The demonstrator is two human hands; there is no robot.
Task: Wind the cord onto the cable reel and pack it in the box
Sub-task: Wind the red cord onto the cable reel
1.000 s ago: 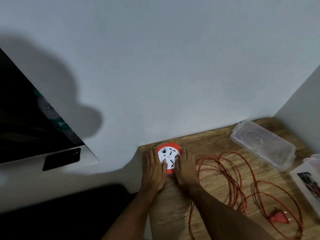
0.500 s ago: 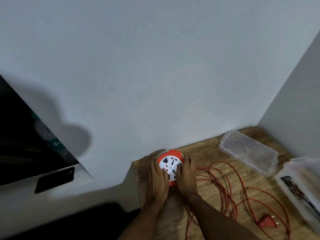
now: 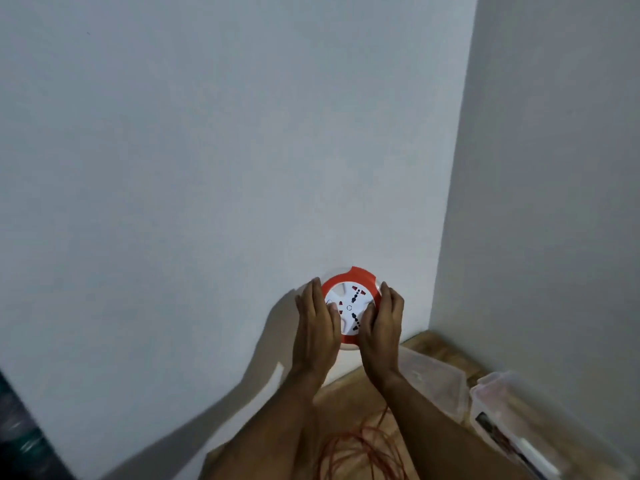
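We held the cable reel (image 3: 350, 308) between both hands, raised above the wooden table (image 3: 346, 393) and seen against the pale wall (image 3: 207, 168). Its white socket face, ringed in orange-red, was turned toward the camera, with dark socket holes visible on it. Our left hand (image 3: 316, 330) gripped the reel's left edge, fingers lying up along the rim and the thumb pressed onto the white face. Our right hand (image 3: 382, 327) gripped the right edge, fingers curled round the rim and the thumb on the face near the centre. Both forearms rose from the bottom of the frame and converged at the reel. Below, the red cord (image 3: 360, 452) lay in loose, tangled loops on the table, between and under the forearms; one strand ran upward toward the hands, though we could not tell where it met the reel. The cord was not wound; no turns were visible on the reel from this angle. To the right of the right forearm, a clear plastic box (image 3: 440, 386) sat on the table near the corner of the two walls, blurred. Just beside it, farther right, stood a second clear container (image 3: 512, 420) with unclear contents. A dark object (image 3: 20, 434) occupied the lower left corner, too blurred to identify.
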